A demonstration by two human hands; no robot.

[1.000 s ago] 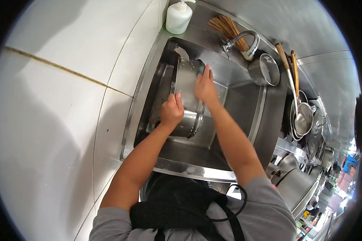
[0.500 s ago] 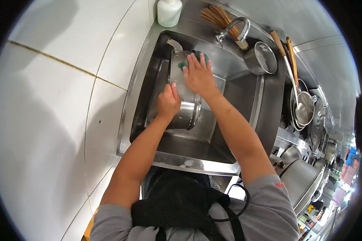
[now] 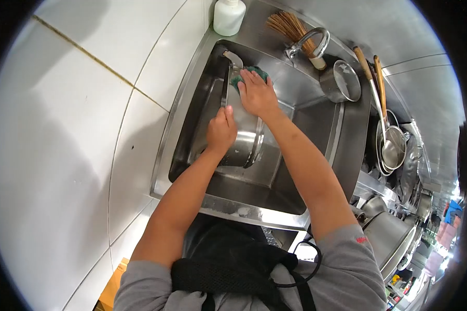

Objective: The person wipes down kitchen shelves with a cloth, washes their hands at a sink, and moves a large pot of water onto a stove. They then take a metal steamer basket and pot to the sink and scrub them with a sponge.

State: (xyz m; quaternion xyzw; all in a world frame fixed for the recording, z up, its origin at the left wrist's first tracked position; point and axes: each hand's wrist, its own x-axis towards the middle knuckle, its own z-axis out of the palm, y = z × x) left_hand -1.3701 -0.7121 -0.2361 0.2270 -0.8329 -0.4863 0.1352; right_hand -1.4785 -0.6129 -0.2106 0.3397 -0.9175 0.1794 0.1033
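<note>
A flat metal piece with a straight raised edge [image 3: 224, 93] is tilted inside the steel sink [image 3: 192, 109]; its exact kind is hard to make out. My left hand [image 3: 222, 128] is closed around the near end of that edge. On the flat face, my right hand [image 3: 258, 94] presses a green scouring pad [image 3: 256, 71], fingers stretched over it. Below my hands a round, shiny steel pot [image 3: 238, 153] lies in the sink, partly covered by my left hand and the flat piece. A pale curved metal tab [image 3: 233, 58] shows at the far left corner.
Behind the sink are a white bottle [image 3: 229, 18], a bamboo brush [image 3: 290, 31] and a faucet [image 3: 316, 39]. A small saucepan [image 3: 341, 82] sits at the right rim. Wood-handled ladles and strainers [image 3: 393, 147] hang farther right, above large pots [image 3: 386, 238]. A tiled wall [image 3: 72, 129] borders the left.
The flat metal piece has tilted so its edge stands more upright. My right hand and the pad have shifted slightly on it. The whole view has moved a little.
</note>
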